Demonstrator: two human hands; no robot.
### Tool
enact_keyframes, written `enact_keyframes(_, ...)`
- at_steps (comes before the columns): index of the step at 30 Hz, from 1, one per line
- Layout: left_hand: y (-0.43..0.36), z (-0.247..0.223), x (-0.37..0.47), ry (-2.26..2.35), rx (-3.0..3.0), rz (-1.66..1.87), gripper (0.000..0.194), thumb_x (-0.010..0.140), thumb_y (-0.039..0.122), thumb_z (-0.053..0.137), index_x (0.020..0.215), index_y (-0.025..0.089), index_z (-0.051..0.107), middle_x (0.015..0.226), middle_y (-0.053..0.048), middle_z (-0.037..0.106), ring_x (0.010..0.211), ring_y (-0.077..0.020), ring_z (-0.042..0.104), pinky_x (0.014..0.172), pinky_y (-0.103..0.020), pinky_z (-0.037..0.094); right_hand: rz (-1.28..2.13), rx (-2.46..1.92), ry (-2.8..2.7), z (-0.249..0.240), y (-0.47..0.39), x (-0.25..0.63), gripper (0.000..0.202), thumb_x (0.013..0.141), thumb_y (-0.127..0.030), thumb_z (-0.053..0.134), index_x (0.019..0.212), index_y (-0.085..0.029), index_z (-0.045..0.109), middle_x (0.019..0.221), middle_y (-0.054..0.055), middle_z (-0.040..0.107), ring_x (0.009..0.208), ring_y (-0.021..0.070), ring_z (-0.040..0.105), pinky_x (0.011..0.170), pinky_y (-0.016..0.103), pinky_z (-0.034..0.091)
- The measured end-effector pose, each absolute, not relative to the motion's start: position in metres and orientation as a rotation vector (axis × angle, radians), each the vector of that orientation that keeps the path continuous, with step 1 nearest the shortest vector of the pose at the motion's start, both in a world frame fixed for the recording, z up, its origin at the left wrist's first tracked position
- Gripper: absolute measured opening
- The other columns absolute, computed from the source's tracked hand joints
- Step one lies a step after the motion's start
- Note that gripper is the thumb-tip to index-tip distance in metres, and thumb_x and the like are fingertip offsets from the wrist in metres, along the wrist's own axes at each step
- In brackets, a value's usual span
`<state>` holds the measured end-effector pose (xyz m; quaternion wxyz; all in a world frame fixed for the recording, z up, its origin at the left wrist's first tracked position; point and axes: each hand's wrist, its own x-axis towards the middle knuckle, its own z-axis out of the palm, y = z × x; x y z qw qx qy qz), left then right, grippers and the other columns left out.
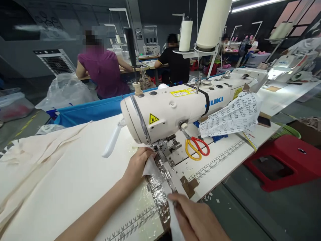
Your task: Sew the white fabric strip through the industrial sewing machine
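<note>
A white sewing machine (160, 107) with blue lettering stands across the table. My left hand (139, 164) is beside its needle area, fingers closed on a strip of pale fabric (152, 169). Nearer the front edge, my right hand (190, 214) pinches the lower part of the same strip, which hangs down past the table edge. Between the hands the strip runs along a metal guide (167, 172) and over shiny clear tape (160, 197). The fingertips of my left hand are partly hidden under the machine head.
Scissors (192, 149) with red and yellow handles lie right of the needle area. A handwritten paper (229, 117) leans on the machine. Cream fabric (37, 160) covers the table's left side. A red stool (296, 160) stands at right. Two people sit beyond a blue cloth trough (100, 108).
</note>
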<state>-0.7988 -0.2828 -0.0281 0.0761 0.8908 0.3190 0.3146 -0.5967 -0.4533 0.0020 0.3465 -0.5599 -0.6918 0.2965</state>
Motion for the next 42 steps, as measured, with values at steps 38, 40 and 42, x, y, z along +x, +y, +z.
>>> enact_keyframes(38,-0.276,-0.033,-0.796,1.072,2.563,0.974,0.012,0.099,0.026,0.050,0.093,0.019,0.058,0.091,-0.007,0.065,0.082,-0.0183,0.062,0.067,-0.029,0.053,0.003,-1.597,-1.970,-0.031,-0.382,-0.617,0.028,0.093,-0.009,0.051,0.118,-0.014,0.061,0.090,0.006,0.076,0.065,0.0196,0.071,0.050,0.028,0.045)
enact_keyframes(40,-0.276,-0.033,-0.796,1.049,2.565,1.005,0.012,0.099,0.024,0.050,0.091,0.019,0.058,0.091,-0.006,0.065,0.082,-0.0174,0.062,0.067,-0.027,0.052,0.005,-1.597,-1.961,-0.031,-0.382,-0.617,0.028,0.092,-0.009,0.053,0.118,-0.014,0.062,0.088,0.005,0.075,0.063,0.0196,0.071,0.049,0.029,0.045)
enact_keyframes(42,-0.276,-0.034,-0.796,1.029,2.568,1.035,0.011,0.099,0.022,0.052,0.089,0.019,0.057,0.090,-0.006,0.065,0.081,-0.0167,0.062,0.067,-0.026,0.052,0.010,-1.605,-1.958,-0.030,-0.381,-0.616,0.027,0.091,-0.009,0.054,0.117,-0.014,0.062,0.086,0.005,0.075,0.063,0.0195,0.070,0.048,0.029,0.044)
